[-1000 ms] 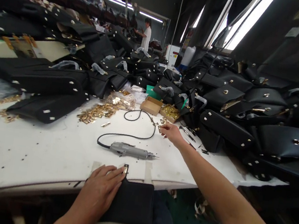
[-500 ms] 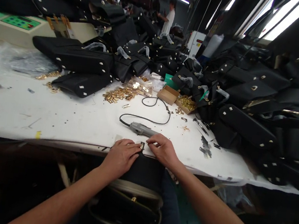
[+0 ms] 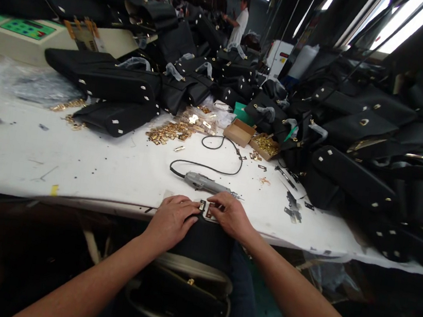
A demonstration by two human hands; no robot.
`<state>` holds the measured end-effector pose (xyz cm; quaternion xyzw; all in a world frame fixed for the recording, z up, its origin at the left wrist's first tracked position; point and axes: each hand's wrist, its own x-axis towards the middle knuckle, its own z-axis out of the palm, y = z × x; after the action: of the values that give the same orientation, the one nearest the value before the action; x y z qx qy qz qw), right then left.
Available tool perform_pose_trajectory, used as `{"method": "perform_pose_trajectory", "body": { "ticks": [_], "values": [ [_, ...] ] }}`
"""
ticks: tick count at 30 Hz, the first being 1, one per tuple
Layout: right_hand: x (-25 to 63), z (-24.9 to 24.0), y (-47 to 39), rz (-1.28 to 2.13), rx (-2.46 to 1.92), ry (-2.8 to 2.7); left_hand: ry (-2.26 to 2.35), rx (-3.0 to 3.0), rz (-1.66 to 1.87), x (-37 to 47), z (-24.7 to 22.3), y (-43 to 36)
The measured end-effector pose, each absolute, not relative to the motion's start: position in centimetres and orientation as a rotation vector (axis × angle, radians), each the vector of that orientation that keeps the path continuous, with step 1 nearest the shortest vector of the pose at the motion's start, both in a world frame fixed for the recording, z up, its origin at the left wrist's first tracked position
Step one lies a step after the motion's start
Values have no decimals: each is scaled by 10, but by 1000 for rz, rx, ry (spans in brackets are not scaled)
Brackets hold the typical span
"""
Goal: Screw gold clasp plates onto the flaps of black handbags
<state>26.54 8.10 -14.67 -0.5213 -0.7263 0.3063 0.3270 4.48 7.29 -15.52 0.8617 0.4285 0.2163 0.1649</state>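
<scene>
A black bag [image 3: 200, 243] lies open in the lap, its flap resting on the table's front edge. My left hand [image 3: 175, 219] presses on the flap, fingers together beside a small dark plate with a metal piece [image 3: 202, 206]. Just to the right, my right hand [image 3: 230, 215] pinches a small flat metal plate [image 3: 210, 211] between thumb and fingers. Behind the hands lies a grey electric screwdriver [image 3: 208, 184] with its tip pointing right and a black cord.
Gold metal pieces [image 3: 166, 133] are heaped on the white table [image 3: 123, 178]. Behind stand a cardboard box [image 3: 239, 132] and a box of small gold parts [image 3: 265, 146]. Black bags [image 3: 353, 177] pile up at the right and back. A person [image 3: 240, 22] stands far off.
The metal plate in my right hand now shows beside the left one. The screwdriver's tip has come into view as my right hand shifted slightly.
</scene>
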Motion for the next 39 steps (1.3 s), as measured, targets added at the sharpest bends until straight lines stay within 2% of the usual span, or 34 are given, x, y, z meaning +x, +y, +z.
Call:
{"method": "perform_pose_trajectory", "body": {
  "ticks": [5,8,27,39],
  "values": [
    [261,-140,87,1100,-1487,-1607,1221,2446,631,45,-155,74],
    [253,-142,92,1158,-1519,-1479,1224,2446,626,45,-155,74],
    [243,-165,104,868,-1480,-1839,1213,2540,569,46,-152,73],
    [251,-160,95,719,-1544,-1993,1187,2577,533,46,-149,76]
  ]
}}
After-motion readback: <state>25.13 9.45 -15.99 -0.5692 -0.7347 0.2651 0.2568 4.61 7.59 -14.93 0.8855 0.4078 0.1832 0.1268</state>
